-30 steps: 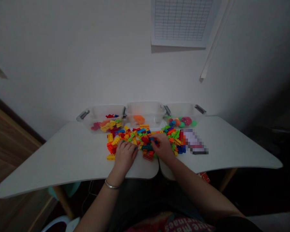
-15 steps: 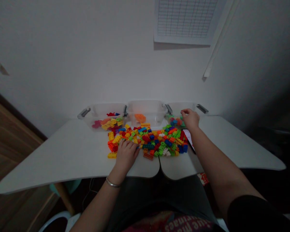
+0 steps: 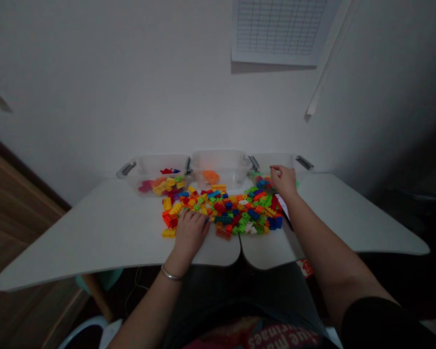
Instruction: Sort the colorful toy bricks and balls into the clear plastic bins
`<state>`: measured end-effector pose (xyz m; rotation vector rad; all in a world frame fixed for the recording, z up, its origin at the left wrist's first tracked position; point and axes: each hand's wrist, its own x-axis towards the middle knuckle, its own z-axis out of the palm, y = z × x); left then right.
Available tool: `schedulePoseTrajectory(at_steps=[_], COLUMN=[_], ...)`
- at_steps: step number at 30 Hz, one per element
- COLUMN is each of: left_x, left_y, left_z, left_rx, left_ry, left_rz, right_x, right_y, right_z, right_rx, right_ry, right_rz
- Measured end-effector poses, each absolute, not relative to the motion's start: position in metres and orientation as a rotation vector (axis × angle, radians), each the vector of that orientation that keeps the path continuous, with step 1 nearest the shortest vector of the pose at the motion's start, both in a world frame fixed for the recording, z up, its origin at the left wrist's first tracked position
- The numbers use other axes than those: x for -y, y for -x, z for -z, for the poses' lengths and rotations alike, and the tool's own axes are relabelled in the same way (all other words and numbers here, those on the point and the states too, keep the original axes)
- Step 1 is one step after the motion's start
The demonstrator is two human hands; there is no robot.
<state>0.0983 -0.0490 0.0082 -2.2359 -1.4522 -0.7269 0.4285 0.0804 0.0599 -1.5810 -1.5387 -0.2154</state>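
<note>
My right hand [image 3: 285, 182] is at the right bin [image 3: 267, 160], thumb and forefinger curved narrowly towards each other, and I cannot tell whether anything sits between them; my left hand [image 3: 190, 230] lies loosely curled on the near-left edge of the brick pile [image 3: 228, 206], whatever is under its fingers hidden. To work neatly, I reckon, I should keep the right wrist clear of the rim, fingertips low and movement light, so no piece bounces out, and let the left stay soft so the bricks don't scatter. The pile spreads from twelve to three o'clock of my left fingers and at eight of my right; the bin's loose pieces [image 3: 263, 183] lie at nine, the orange piece [image 3: 210, 177] farther out that way
</note>
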Motion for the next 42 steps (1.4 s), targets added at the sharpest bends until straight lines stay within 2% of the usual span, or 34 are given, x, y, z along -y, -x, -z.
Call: schedulePoseTrajectory(at_steps=[9,15,23,29,42], left_x=[0.05,0.05,0.049,0.046,0.045], left_y=[-0.099,-0.1,-0.099,-0.095,-0.088], left_z=[-0.01,-0.011,-0.009,-0.005,0.003], left_rx=[1.462,1.475,1.464,1.447,1.547], left_ry=[2.25,2.265,2.289,2.352,2.413], left_rz=[0.725,0.702,0.73,0.751,1.189], right_x=[0.012,0.063,0.069,0.073,0.055], right_y=[-0.378,-0.352,-0.348,-0.339,-0.273], right_z=[-0.058,-0.03,0.0,0.001,-0.015], right_rx=[1.559,1.683,1.714,1.829,2.178], right_ry=[1.116,1.1,1.143,1.094,1.063], right_rz=[0.2,0.034,0.007,0.043,-0.068])
